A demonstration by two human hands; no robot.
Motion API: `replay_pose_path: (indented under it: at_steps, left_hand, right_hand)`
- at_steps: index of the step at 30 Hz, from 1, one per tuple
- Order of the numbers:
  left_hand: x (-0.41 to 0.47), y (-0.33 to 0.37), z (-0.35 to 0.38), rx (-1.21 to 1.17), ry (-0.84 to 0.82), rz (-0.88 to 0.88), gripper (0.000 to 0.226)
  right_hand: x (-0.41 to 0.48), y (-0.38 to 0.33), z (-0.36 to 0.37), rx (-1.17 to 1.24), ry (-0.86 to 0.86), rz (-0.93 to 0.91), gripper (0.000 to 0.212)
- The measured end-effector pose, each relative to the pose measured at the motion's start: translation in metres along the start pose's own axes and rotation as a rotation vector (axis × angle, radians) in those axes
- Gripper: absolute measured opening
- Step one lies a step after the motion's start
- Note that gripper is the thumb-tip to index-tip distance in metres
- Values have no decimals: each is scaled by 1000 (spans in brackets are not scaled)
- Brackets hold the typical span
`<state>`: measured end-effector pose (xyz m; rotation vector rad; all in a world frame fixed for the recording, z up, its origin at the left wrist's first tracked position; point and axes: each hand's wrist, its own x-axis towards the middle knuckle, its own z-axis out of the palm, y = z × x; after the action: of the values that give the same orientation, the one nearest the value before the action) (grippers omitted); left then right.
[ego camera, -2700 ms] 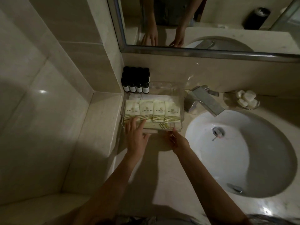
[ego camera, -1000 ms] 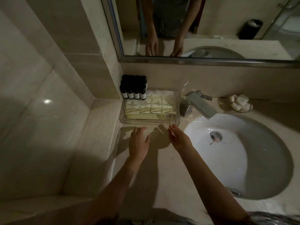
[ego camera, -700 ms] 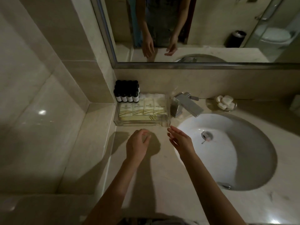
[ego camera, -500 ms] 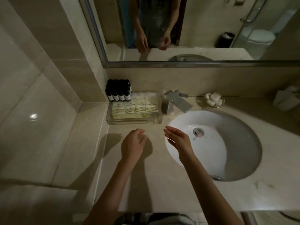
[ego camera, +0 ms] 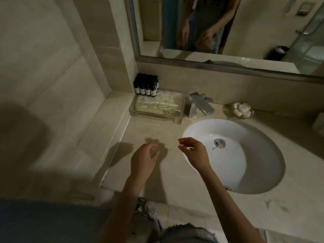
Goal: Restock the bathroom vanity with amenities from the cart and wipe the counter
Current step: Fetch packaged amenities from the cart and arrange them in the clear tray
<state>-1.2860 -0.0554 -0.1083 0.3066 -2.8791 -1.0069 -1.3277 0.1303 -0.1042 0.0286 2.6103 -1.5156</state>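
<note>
left hand: empty, fingers loosely curled, above tabletop | right hand: empty, fingers relaxed, at sink edge | clear tray: far left, holding sachets; dark bottles behind it

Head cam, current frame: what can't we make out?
Head view only:
- Bottles: labels too small and dim to read.
- Packets in the tray: print too small.
- Pale thing at the right edge: cut off by the frame.
- Mirror: reflection blurred.
- Cart: out of frame.
</note>
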Motion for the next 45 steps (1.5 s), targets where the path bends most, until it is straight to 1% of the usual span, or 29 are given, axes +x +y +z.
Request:
replay_pose_path:
  at_steps: [5, 7, 9, 12, 16, 19, 21, 24, 27, 31, 36, 40, 42, 45]
  left_hand:
    - [-59, 0, -2, 2, 48, -146, 27]
    - [-85, 3, -2, -13, 81, -208, 27]
    - [-113, 7, -1, -16, 107, -268, 28]
    - [-151, 8, -1, -34, 183, -301, 27]
    - [-196, 6, -11, -19, 227, -464, 25]
    - [-232, 3, -20, 8, 309, -563, 27]
    - [-256, 2, -25, 24, 371, -629, 25]
    - [-290, -2, -30, 10, 451, -737, 20]
    - [-322, -4, -33, -19, 518, -837, 27]
    - [-370, 0, -41, 29, 583, -955, 33]
    - [-452, 8, -45, 28, 699, -1083, 34]
    - [-533, 24, -36, 43, 842, -1228, 32]
    - [-573, 36, -29, 26, 912, -1289, 30]
    - [-626, 54, -22, 35, 963, -1399, 28]
  right_hand:
    - [-26, -2, -11, -298, -128, -205, 23]
    - [-38, -3, -14, -381, -167, -278, 24]
    - [-49, -3, -14, -423, -184, -333, 22]
    - [-68, -2, -8, -457, -259, -432, 19]
    - [-92, -8, 8, -508, -355, -552, 22]
    - [-111, -18, 25, -557, -462, -630, 24]
    - [-126, -27, 37, -569, -545, -685, 24]
    - [-149, -39, 56, -520, -651, -752, 23]
    - [-174, -52, 75, -503, -797, -848, 26]
    - [-219, -71, 96, -495, -923, -950, 28]
    - [-300, -80, 113, -563, -1063, -1193, 31]
    - [-379, -78, 121, -597, -1260, -1357, 30]
    - [-419, -73, 121, -576, -1317, -1427, 25]
    - [-477, -66, 111, -532, -1374, -1503, 18]
